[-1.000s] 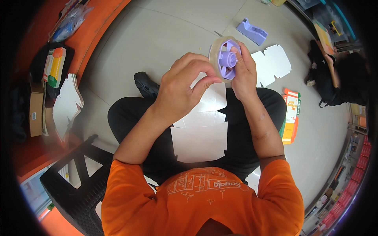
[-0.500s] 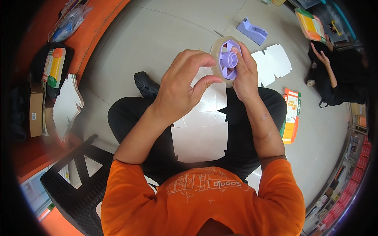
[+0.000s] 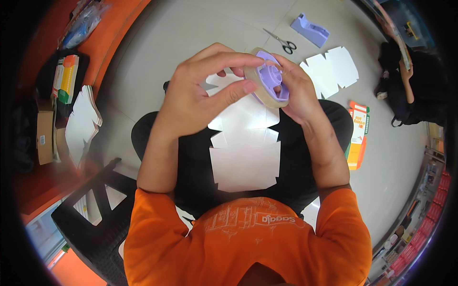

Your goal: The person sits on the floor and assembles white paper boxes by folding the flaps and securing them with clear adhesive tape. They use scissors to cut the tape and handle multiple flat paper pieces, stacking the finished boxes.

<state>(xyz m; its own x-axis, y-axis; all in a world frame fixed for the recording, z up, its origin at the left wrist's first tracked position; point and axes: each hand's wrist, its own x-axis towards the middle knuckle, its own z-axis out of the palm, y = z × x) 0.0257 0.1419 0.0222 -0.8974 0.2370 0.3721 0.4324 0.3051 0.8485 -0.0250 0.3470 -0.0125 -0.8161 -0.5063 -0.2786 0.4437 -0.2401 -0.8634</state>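
Note:
My right hand (image 3: 299, 88) grips a roll of clear tape (image 3: 268, 98) on a purple hub (image 3: 271, 75), held tilted above my lap. My left hand (image 3: 202, 83) reaches across to it. Its index fingertip rests at the roll's upper rim, and its thumb lies against the tape's outer side; the other fingers are curled behind. A white die-cut card (image 3: 245, 167) spreads over my crossed legs below, its far part covered by my hands. Beyond the roll, scissors (image 3: 287, 46) with black handles lie on the floor beside a purple tape dispenser (image 3: 310, 31).
Another white cut card (image 3: 330, 71) and a printed orange-green box blank (image 3: 358, 136) lie right on the floor. At far right, a co-worker's hand (image 3: 406, 75) holds a card. Stacked white cards (image 3: 83, 121), an orange table (image 3: 112, 43) and a black chair (image 3: 95, 224) stand left.
The tape roll has moved slightly left and tilted over. My left hand has shifted left, its thumb now against the tape. The scissors show fully. The co-worker's printed card has turned edge-on.

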